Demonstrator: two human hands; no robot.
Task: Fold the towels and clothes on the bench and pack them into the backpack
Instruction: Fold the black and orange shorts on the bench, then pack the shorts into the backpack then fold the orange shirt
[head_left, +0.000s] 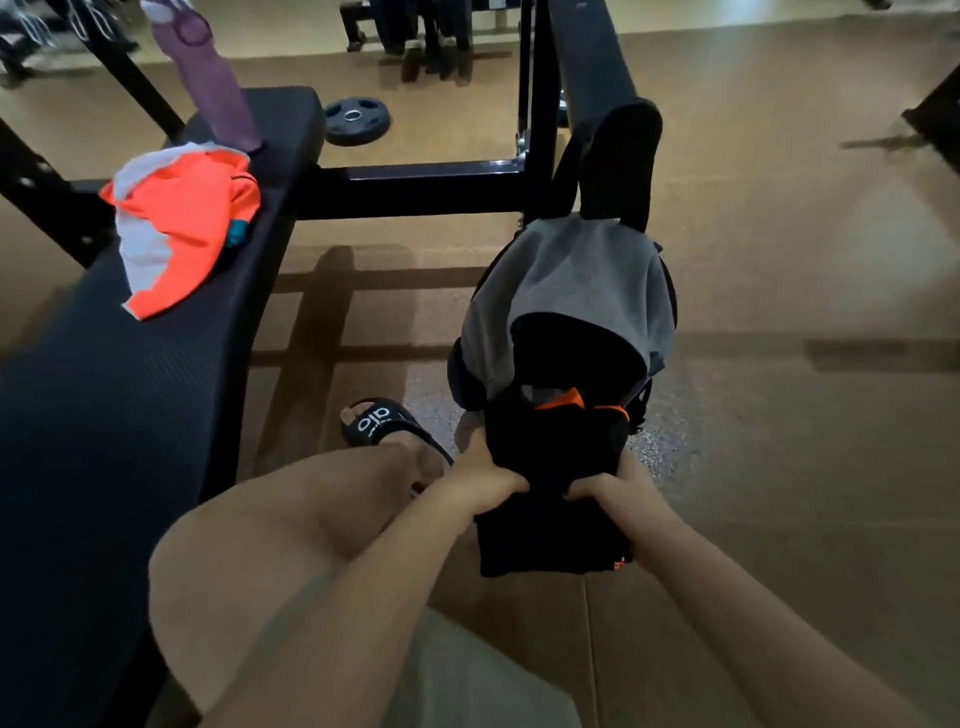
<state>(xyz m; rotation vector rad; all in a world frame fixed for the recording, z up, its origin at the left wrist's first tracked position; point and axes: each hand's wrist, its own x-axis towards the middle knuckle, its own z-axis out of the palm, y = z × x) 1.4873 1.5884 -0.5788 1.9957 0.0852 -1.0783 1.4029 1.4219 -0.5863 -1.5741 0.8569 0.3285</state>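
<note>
Both hands grip one folded black garment (553, 540), a soft, matte bundle with a small orange tag at its lower right corner. The left hand (483, 483) curls its fingers over the left side of the bundle's far edge, and the right hand (605, 486) clutches the right side of that edge. The bundle sits at the mouth of the backpack (566, 364), which stands on the floor between the person's knee and the black metal frame. The backpack is black with a grey fabric panel (566, 280) draped over its top, and its dark opening shows a bit of orange cloth inside.

On the padded black tabletop (104, 389), whose surface has a fine ribbed texture, lies one crumpled garment in bright orange and pale grey (176, 228), with a scrap of teal showing at its right edge. Beyond it stands one purple bottle (213, 88), smooth and tapering upward. One round weight plate (356, 120) lies flat on the floor farther off. One black slide sandal (387, 423) with white lettering is on the person's foot beside the backpack.
</note>
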